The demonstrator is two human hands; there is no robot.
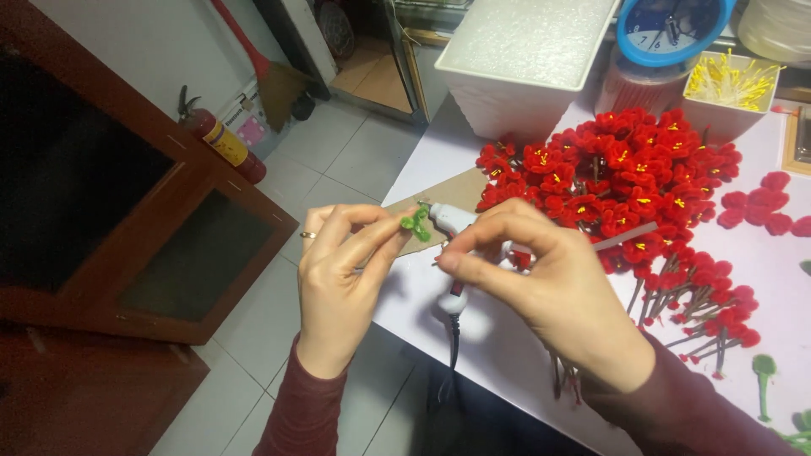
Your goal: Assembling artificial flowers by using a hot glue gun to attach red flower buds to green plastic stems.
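so the white table [777, 279] is taking up the whole right side, with its near-left edge running diagonally down toward the person; a dark wooden cabinet [127, 219] is standing on the tiled floor [338, 160] off the table's left edge; a big white rectangular tub [519, 63] is sitting at the far edge, with a blue round clock [672, 29] and a small white box of yellow stamens [731, 89] sitting toward the far right corner; a big heap of red fabric flowers [625, 181] is lying across the middle of the table, stems trailing toward the near edge; a red fire extinguisher [221, 142] is leaning on the floor by the wall; a piece of brown cardboard [452, 198] is lying at the left edge; the right hand [557, 287] is hovering over that edge, thumb and forefinger pinching something thin, can't tell exactly what; the left hand [342, 274] is hanging just off the edge, fingertips pinching a tiny green leaf piece [415, 224]; a white glue gun [452, 232] is lying under the hands, its nozzle just beside the green piece, cord dropping off the near edge.
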